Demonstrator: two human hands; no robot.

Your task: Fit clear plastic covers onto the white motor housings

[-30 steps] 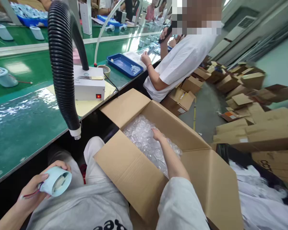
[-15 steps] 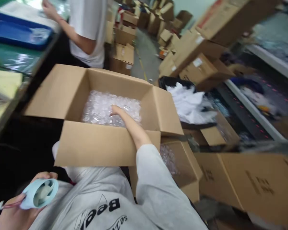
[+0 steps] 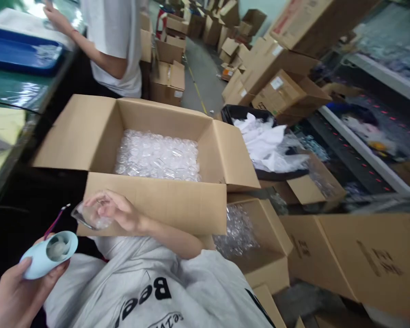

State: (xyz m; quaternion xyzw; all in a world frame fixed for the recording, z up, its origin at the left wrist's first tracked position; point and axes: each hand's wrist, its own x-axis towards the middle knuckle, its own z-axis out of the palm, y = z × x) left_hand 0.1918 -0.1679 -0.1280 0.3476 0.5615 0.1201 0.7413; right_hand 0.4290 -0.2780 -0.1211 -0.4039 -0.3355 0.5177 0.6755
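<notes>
My left hand (image 3: 18,291) grips a pale blue fan housing (image 3: 48,254), wrist cropped. My right hand (image 3: 118,214) pinches a clear lid (image 3: 89,217), blurred, before an open carton (image 3: 150,200).

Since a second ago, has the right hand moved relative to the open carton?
Yes. The right hand has left the open carton and now holds a clear piece outside its near wall, close to the left hand.

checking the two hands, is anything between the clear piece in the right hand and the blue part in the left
Nothing visible. The right hand holds the clear piece just above and right of the blue part in the left hand; only open space and thin wires lie between.
</notes>
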